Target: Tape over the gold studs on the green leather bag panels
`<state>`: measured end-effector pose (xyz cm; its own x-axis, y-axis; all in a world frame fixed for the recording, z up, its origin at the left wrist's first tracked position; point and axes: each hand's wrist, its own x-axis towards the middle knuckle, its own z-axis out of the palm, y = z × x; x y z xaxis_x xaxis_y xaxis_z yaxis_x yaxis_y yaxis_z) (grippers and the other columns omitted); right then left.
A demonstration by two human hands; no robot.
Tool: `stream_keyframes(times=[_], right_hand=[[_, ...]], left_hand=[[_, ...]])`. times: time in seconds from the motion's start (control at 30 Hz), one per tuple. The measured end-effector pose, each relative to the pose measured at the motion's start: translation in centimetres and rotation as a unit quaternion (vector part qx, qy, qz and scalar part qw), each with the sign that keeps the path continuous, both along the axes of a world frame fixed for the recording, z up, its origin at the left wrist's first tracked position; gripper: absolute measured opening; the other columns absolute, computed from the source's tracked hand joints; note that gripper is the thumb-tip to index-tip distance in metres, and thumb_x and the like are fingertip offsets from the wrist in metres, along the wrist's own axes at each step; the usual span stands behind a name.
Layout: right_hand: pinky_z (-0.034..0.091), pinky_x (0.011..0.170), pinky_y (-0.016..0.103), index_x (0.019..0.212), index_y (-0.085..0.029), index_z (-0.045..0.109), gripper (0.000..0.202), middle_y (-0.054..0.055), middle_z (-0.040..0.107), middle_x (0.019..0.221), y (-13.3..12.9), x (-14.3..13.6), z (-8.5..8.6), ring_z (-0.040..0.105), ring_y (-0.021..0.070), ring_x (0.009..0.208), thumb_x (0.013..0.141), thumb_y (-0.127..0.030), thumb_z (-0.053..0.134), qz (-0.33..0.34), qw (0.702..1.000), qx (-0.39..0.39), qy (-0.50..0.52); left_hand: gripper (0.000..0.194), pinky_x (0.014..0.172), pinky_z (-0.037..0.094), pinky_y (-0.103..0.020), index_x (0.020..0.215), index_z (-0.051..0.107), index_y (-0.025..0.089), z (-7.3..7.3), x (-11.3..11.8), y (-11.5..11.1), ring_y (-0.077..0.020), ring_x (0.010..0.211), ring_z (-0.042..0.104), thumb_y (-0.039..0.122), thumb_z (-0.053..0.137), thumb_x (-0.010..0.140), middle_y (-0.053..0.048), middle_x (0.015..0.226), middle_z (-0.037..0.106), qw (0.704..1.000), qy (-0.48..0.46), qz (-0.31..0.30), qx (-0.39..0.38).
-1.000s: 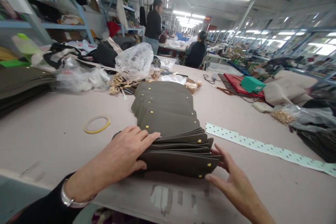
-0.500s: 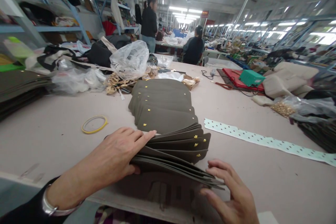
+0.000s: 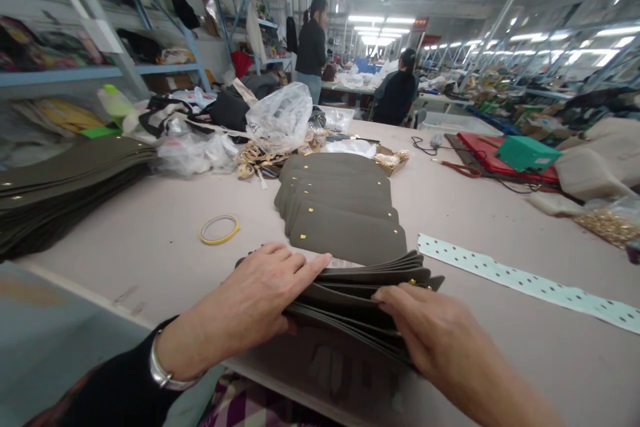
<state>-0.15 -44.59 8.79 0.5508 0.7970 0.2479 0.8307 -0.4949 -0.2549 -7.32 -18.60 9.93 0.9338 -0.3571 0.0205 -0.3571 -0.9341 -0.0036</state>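
Note:
A fanned stack of dark olive panels (image 3: 345,330) lies at the table's front edge, its sheets partly spread apart. My left hand (image 3: 265,297) grips the stack's left side, with the fingers over the top and the thumb beneath. At the right end, my right hand (image 3: 435,327) has its fingertips closed on one of the upper panels. Small gold metal fittings show near that hand. Just beyond, more overlapping olive panels (image 3: 350,233) lie flat in a row, with gold fittings at their corners.
A yellow tape roll (image 3: 220,229) lies to the left, beyond which is a tall pile of olive panels (image 3: 75,180). A dotted pale green strip (image 3: 520,280) runs along the right. Clear plastic bags (image 3: 283,117) and a green box (image 3: 529,152) are further back. Two people are in the background.
My right hand has moved up and inward from the open sheet ends and closed on an upper panel. My left hand keeps its hold. The view has turned slightly left.

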Motion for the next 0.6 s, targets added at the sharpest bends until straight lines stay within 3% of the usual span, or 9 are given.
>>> stream_keyframes(times=[0.13, 0.3, 0.4, 0.5, 0.6], right_hand=[[0.051, 0.055, 0.028, 0.105, -0.019, 0.065, 0.037, 0.008, 0.070, 0.082, -1.5, 0.5, -0.1, 0.066, 0.0193, 0.065, 0.083, -0.008, 0.037, -0.014, 0.991, -0.010, -0.131], [0.055, 0.063, 0.024, 0.108, -0.021, 0.063, 0.037, 0.006, 0.071, 0.088, -0.4, -0.4, -1.3, 0.068, 0.0157, 0.075, 0.087, -0.007, 0.036, 0.055, 0.998, 0.000, -0.019], [0.056, 0.073, 0.027, 0.111, -0.022, 0.063, 0.031, 0.006, 0.072, 0.095, 0.1, -0.8, -1.0, 0.068, 0.0166, 0.084, 0.092, -0.014, 0.040, 0.067, 0.997, 0.046, 0.008], [0.052, 0.091, 0.037, 0.119, -0.026, 0.059, 0.030, 0.007, 0.067, 0.113, -1.7, 0.1, -0.5, 0.064, 0.0226, 0.104, 0.091, -0.025, 0.049, -0.053, 0.990, 0.124, -0.036], [0.041, 0.103, 0.051, 0.141, -0.024, 0.039, 0.050, 0.010, 0.047, 0.141, -4.4, 1.9, -1.6, 0.047, 0.0305, 0.127, 0.094, -0.040, 0.041, -0.184, 0.969, 0.163, -0.012]], left_hand=[[0.090, 0.084, 0.039, -0.038, 0.140, 0.031, 0.023, 0.0, -0.1, 0.0, -0.0259, 0.092, 0.054, 0.035, 0.080, 0.065, -0.005, 0.104, 0.060, 1.000, 0.015, -0.004, -0.005], [0.089, 0.082, 0.039, -0.036, 0.140, 0.030, 0.027, -0.2, -0.1, 0.0, -0.0259, 0.095, 0.053, 0.033, 0.079, 0.067, -0.005, 0.105, 0.059, 0.999, 0.023, 0.005, -0.021], [0.087, 0.083, 0.039, -0.036, 0.140, 0.030, 0.026, -0.5, 0.0, 0.0, -0.0256, 0.096, 0.053, 0.030, 0.079, 0.067, -0.005, 0.106, 0.059, 0.999, 0.021, 0.003, -0.029], [0.087, 0.085, 0.038, -0.036, 0.139, 0.031, 0.025, -0.9, 0.1, 0.1, -0.0251, 0.097, 0.053, 0.027, 0.079, 0.067, -0.005, 0.108, 0.059, 0.999, 0.016, 0.001, -0.041], [0.086, 0.087, 0.038, -0.037, 0.139, 0.033, 0.027, -1.1, 0.1, 0.1, -0.0250, 0.098, 0.053, 0.024, 0.079, 0.066, -0.004, 0.110, 0.059, 0.999, 0.005, 0.008, -0.053]])
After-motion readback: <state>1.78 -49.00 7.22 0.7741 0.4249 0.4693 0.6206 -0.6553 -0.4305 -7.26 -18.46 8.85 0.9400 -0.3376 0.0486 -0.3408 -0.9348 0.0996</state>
